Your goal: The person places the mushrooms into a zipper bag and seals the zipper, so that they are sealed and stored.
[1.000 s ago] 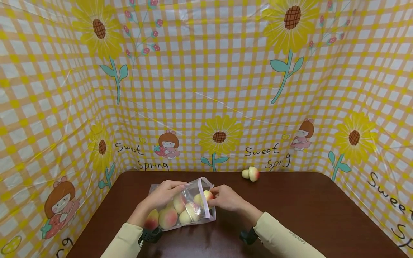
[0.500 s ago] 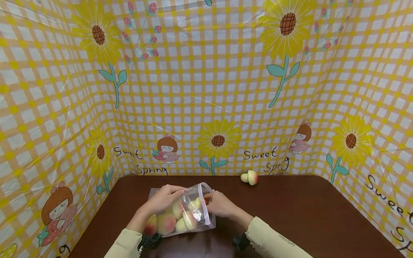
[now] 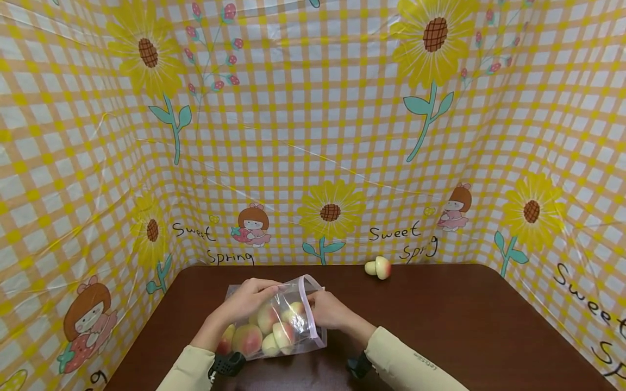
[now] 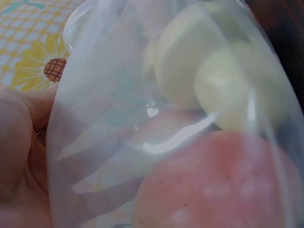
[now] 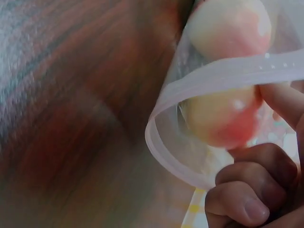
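Observation:
A clear zip bag (image 3: 274, 304) with a pale lilac mouth strip lies tilted on the table, its mouth facing right. Inside are several yellow-and-red pieces, among them a mushroom-shaped toy (image 3: 285, 338) and a peach-like round one (image 3: 246, 339). My left hand (image 3: 249, 300) holds the bag along its upper side; in the left wrist view its fingers show through the plastic. At the mouth, my right hand (image 3: 330, 310) reaches inside. In the right wrist view, its thumb and fingers are at a yellow-and-red toy mushroom (image 5: 225, 118) just within the strip, with the other fingers curled.
Another toy mushroom (image 3: 379, 267) lies on its side near the back edge of the dark brown table (image 3: 430, 315). A checked, sunflower-printed cloth (image 3: 264, 152) hangs round the back and sides.
My right hand has moved left and deeper into the bag's mouth with the toy mushroom. The left hand stays on the bag. The head view has tilted slightly up.

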Demonstrator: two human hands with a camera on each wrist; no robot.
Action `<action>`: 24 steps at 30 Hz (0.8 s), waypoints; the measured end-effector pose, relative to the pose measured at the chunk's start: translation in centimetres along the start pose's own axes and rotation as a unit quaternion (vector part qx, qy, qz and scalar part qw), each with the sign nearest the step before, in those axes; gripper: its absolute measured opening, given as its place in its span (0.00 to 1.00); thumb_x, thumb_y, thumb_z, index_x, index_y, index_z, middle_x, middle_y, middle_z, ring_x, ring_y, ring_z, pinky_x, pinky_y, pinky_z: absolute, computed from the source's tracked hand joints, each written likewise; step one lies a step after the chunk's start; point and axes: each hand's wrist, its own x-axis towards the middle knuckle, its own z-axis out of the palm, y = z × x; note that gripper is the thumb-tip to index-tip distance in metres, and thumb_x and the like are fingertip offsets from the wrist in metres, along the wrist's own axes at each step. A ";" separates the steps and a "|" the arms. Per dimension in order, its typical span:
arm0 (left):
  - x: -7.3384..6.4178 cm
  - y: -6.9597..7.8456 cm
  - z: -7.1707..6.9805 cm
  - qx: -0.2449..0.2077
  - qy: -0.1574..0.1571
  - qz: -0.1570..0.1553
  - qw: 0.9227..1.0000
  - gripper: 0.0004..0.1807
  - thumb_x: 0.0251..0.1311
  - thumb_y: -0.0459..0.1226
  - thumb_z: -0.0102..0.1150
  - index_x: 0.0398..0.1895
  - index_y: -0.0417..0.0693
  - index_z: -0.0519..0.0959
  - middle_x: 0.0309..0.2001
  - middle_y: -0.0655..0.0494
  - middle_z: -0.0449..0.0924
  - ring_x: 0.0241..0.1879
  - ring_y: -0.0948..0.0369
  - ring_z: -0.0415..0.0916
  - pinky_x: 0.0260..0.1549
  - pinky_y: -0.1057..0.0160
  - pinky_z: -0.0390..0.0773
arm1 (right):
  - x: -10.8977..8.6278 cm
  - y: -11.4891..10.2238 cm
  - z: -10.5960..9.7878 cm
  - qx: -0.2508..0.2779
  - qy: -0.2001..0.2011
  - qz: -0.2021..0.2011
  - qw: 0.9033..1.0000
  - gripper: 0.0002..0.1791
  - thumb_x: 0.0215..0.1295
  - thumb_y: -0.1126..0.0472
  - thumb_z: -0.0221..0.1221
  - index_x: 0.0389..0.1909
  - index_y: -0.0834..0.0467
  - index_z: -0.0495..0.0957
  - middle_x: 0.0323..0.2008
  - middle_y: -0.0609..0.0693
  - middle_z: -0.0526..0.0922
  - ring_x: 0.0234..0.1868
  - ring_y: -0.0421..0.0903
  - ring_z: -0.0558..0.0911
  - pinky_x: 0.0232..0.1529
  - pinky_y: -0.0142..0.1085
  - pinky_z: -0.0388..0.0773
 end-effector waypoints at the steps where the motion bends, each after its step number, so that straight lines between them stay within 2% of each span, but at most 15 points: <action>1: -0.1 0.0 0.0 0.000 0.000 0.000 1.000 0.17 0.77 0.42 0.50 0.58 0.47 0.84 0.55 0.52 0.85 0.59 0.53 0.79 0.59 0.49 0.78 | 0.0 0.1 0.0 0.002 -0.007 0.001 1.000 0.06 0.62 0.63 0.61 0.32 0.59 0.85 0.14 0.40 0.66 0.17 0.37 0.64 0.18 0.28 0.60; 5: -0.1 0.0 -0.1 0.000 0.005 -0.001 1.000 0.17 0.77 0.42 0.50 0.57 0.48 0.84 0.55 0.52 0.85 0.58 0.53 0.79 0.59 0.48 0.78 | -0.1 0.2 -0.5 0.015 -0.022 0.004 1.000 0.11 0.61 0.65 0.61 0.42 0.61 0.87 0.14 0.40 0.65 0.15 0.37 0.61 0.18 0.28 0.56; 9: -0.3 0.1 -0.2 -0.004 0.003 -0.006 1.000 0.18 0.77 0.42 0.49 0.58 0.47 0.83 0.55 0.51 0.85 0.59 0.52 0.79 0.59 0.48 0.78 | -0.3 0.1 -0.9 0.000 -0.011 0.004 1.000 0.14 0.57 0.61 0.66 0.43 0.62 0.87 0.14 0.40 0.64 0.18 0.36 0.62 0.19 0.27 0.57; 18: -0.4 0.2 -0.2 -0.017 0.007 -0.011 1.000 0.17 0.77 0.42 0.49 0.58 0.47 0.83 0.55 0.53 0.85 0.60 0.53 0.78 0.61 0.47 0.77 | -1.2 -0.4 -1.4 -0.033 0.012 0.023 0.999 0.04 0.55 0.61 0.69 0.29 0.58 0.86 0.22 0.44 0.80 0.24 0.39 0.72 0.23 0.29 0.68; 24: -0.4 -0.1 0.0 -0.009 0.008 -0.010 1.000 0.17 0.77 0.43 0.50 0.58 0.50 0.84 0.55 0.54 0.85 0.59 0.54 0.79 0.61 0.47 0.77 | -1.1 -0.2 -0.7 -0.051 0.029 0.035 0.998 0.08 0.58 0.60 0.66 0.21 0.56 0.84 0.20 0.43 0.80 0.22 0.39 0.71 0.21 0.30 0.67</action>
